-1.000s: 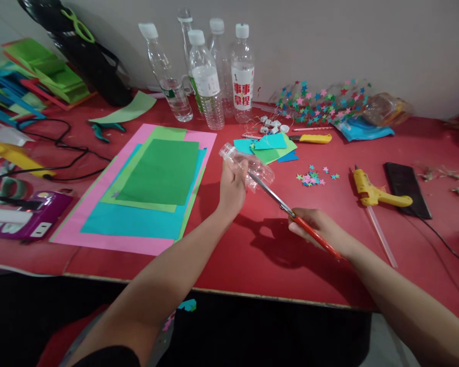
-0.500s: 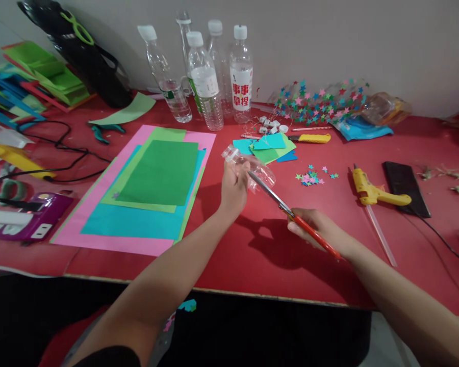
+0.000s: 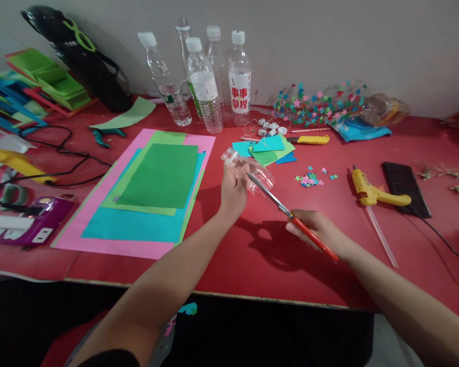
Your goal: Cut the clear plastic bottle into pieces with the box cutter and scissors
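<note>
My left hand (image 3: 234, 188) is closed around a piece of clear plastic bottle (image 3: 260, 172), its neck pointing up and to the left. Red-handled scissors (image 3: 311, 235) are gripped in my right hand (image 3: 319, 229), their blades reaching to the plastic beside my left fingers. The blade tips meet the bottle piece near its lower edge; whether they bite into it is too small to tell. Beyond it lie small cut pieces of blue and green paper (image 3: 270, 145), with loose paper stars (image 3: 310, 178) to their right.
Coloured paper sheets (image 3: 158, 176) lie stacked at left. Clear bottles (image 3: 240, 76) stand by the wall. A yellow utility knife (image 3: 311, 139) lies at the back, a yellow glue gun (image 3: 371, 191) and black phone (image 3: 405, 188) at right. A purple power strip (image 3: 48, 221) and cables are far left.
The view has tipped slightly, so the things at the back sit a little lower. My hands, the scissors and the bottle piece keep nearly the same pose.
</note>
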